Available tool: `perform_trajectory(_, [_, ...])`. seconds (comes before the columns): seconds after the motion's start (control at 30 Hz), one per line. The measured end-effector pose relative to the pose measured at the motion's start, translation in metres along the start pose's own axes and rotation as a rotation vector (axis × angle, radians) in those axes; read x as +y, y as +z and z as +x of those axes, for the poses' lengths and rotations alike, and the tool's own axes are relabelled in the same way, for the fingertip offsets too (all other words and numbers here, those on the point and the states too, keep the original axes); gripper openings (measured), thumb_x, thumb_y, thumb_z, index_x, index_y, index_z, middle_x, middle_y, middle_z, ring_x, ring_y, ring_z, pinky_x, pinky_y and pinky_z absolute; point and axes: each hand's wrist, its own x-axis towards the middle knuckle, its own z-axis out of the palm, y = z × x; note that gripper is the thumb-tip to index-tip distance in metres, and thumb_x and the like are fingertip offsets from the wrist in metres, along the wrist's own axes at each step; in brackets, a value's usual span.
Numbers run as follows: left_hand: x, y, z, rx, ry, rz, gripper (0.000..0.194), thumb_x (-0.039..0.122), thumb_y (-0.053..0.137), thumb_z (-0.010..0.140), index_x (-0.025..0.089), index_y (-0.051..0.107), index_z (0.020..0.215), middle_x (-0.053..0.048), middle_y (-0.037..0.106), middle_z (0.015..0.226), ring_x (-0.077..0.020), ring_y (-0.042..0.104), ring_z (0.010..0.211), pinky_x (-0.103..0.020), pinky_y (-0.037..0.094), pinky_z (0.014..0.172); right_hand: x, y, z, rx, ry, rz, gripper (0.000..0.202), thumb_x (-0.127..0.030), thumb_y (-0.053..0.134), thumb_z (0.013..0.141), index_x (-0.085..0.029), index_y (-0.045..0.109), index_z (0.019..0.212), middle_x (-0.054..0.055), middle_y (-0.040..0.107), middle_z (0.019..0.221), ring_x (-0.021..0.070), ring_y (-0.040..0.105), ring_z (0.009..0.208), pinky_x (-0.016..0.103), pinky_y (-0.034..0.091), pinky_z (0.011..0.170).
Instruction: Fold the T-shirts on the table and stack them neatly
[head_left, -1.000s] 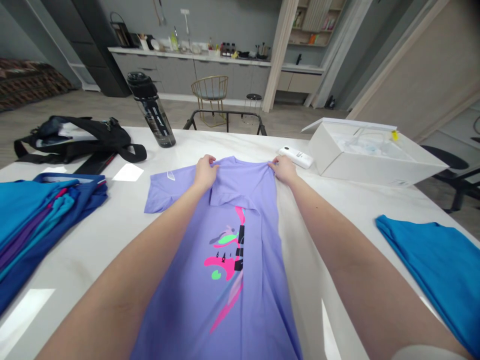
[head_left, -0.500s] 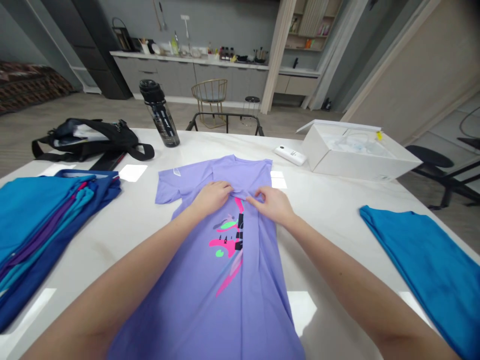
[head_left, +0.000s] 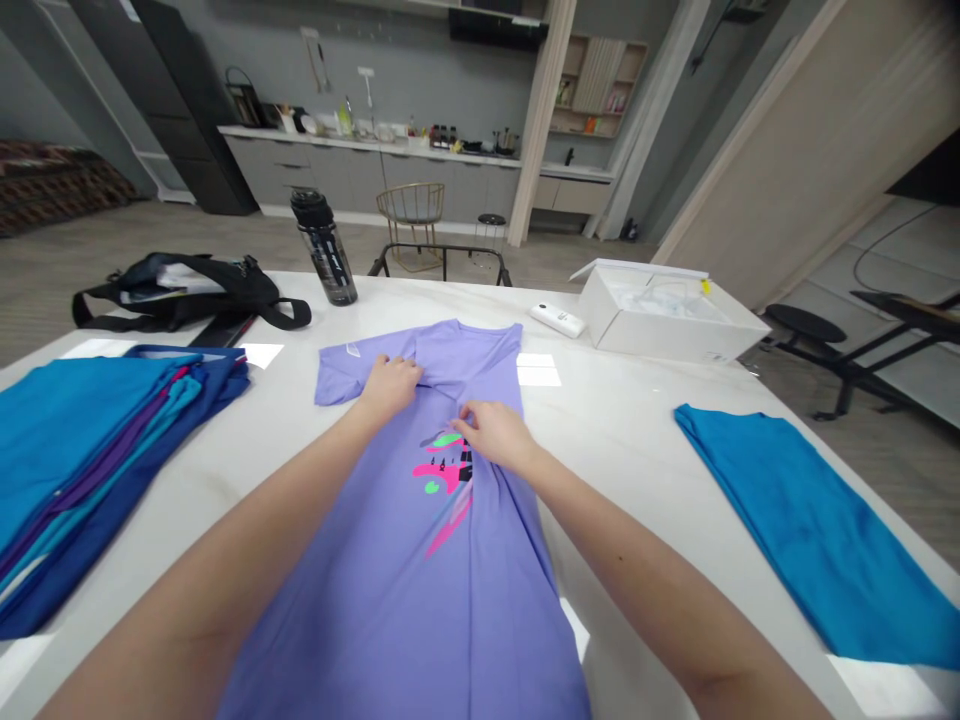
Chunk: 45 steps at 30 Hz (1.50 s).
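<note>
A purple T-shirt (head_left: pixel 375 590) with a pink, green and black print lies on the white table, its neckline toward the far side and one sleeve spread to the left. My left hand (head_left: pixel 391 388) is closed on the shirt's fabric near the left sleeve, fingers pressed together. Over the print's upper right part, my right hand (head_left: pixel 495 432) pinches a bit of the cloth between thumb and fingers. Creases run down the shirt's right side from that pinch.
Folded clothes (head_left: pixel 82 420) are stacked at the left, and a folded blue garment (head_left: pixel 810 530) lies at the right. Along the far side of the table (head_left: pixel 615 430) are a black bag (head_left: pixel 187 290), a bottle (head_left: pixel 326 250), a white device (head_left: pixel 556 320) and an open white box (head_left: pixel 652 325).
My left hand has moved left toward the sleeve. My right hand has shifted left and nearer to me, pulling cloth over part of the print. The camera view has shifted slightly.
</note>
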Motion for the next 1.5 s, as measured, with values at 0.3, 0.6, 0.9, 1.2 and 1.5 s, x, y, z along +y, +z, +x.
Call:
perform_trajectory(0.3, [0.022,0.002,-0.015,-0.003,-0.036,-0.202,0.048,0.029,0.04,0.101,0.023,0.048,0.148,-0.012,0.054,0.152,-0.0275,0.053,0.137,-0.052,0.035,0.116,0.037,0.022,-0.017,0.075,-0.112,0.132,0.03,-0.034,0.045,0.107,-0.023,0.063,0.127,0.007,0.069,0.121,0.018,0.065,0.107,0.028,0.046,0.093])
perform_trajectory(0.6, [0.052,0.011,-0.03,0.05,-0.017,-0.256,0.054,0.035,0.042,0.103,0.023,0.038,0.155,-0.015,0.036,0.164,-0.0313,0.033,0.152,-0.061,0.023,0.122,0.04,0.026,-0.055,0.215,-0.171,0.026,0.027,-0.035,0.057,0.102,-0.022,0.065,0.124,0.009,0.065,0.115,0.0221,0.061,0.11,0.034,0.044,0.097])
perform_trajectory(0.9, [0.144,-0.038,-0.156,0.11,0.264,-0.483,0.03,0.026,0.052,0.1,0.024,0.062,0.128,-0.011,0.059,0.137,-0.0265,0.052,0.13,-0.048,0.038,0.111,0.024,0.033,-0.166,0.229,-0.123,0.137,0.014,-0.029,0.061,0.1,-0.023,0.069,0.109,0.005,0.067,0.106,0.02,0.064,0.1,0.034,0.045,0.089])
perform_trajectory(1.2, [0.197,-0.071,-0.285,-0.047,0.406,-0.577,0.035,0.049,0.06,0.097,0.025,0.063,0.123,-0.006,0.066,0.109,-0.0226,0.061,0.103,-0.04,0.041,0.092,0.001,0.039,-0.293,0.151,-0.189,0.209,0.016,-0.038,0.063,0.099,-0.023,0.07,0.1,0.004,0.068,0.096,0.0201,0.064,0.094,0.035,0.044,0.086])
perform_trajectory(1.5, [0.232,-0.058,-0.314,0.147,0.178,-0.639,0.023,0.026,0.043,0.106,0.022,0.066,0.104,-0.006,0.07,0.095,-0.0199,0.065,0.09,-0.037,0.048,0.085,-0.021,0.049,-0.345,0.22,-0.096,0.023,0.029,-0.045,0.066,0.095,-0.023,0.068,0.114,0.01,0.067,0.108,0.0264,0.059,0.103,0.041,0.04,0.092])
